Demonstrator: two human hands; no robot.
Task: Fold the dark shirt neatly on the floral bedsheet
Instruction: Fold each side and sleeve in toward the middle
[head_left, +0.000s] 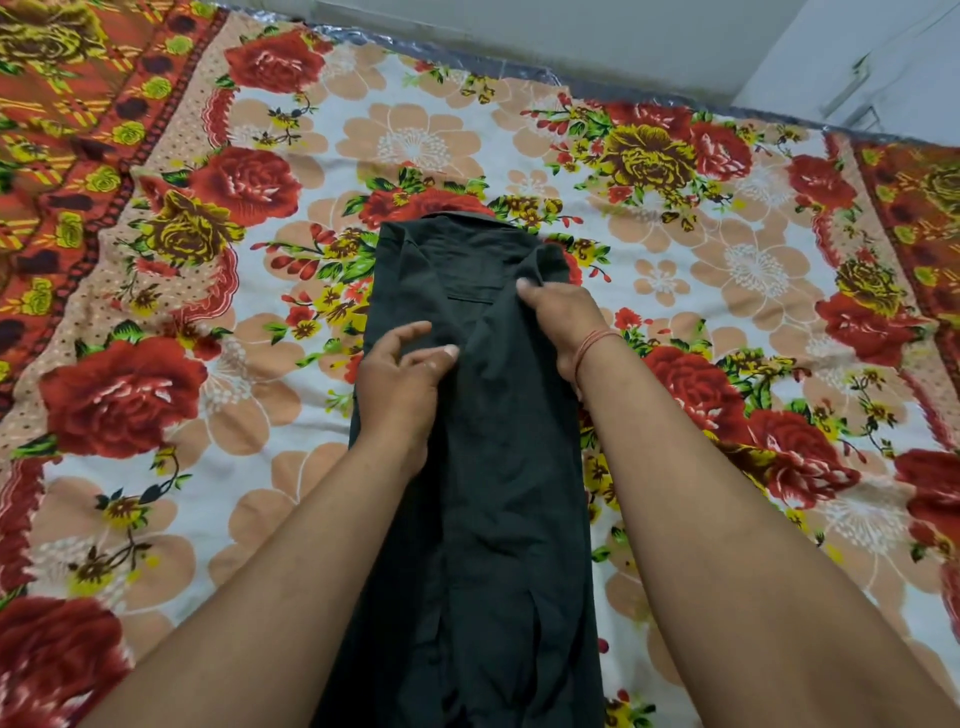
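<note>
Nearest the viewer, the hem end of the dark shirt (498, 493) runs out of the lower edge of the view between the two forearms. The garment lies lengthwise as a narrow strip, its sides apparently turned inward, probably so that a crosswise fold can follow. Midway up the strip, the left hand (400, 379) sits on the shirt's left margin with fingers half curled and thumb reaching toward the centre. It seems placed to steady that side, but whether it pinches cloth cannot be told. Slightly farther on, the right hand (558, 325), a red thread (592, 345) at its wrist, curls its fingers into the bunched cloth at the right shoulder, apparently gripping that fold to draw it level with the opposite edge. The shirt thus lies directly under and between both hands, and reaches beyond them to the collar (457, 217) at the far end. The floral bedsheet (727, 260) lies beneath and all around the garment. A pale wall (571, 36) rises past its far edge. The lengthwise narrowing looks nearly done, the crosswise folding not yet begun.
</note>
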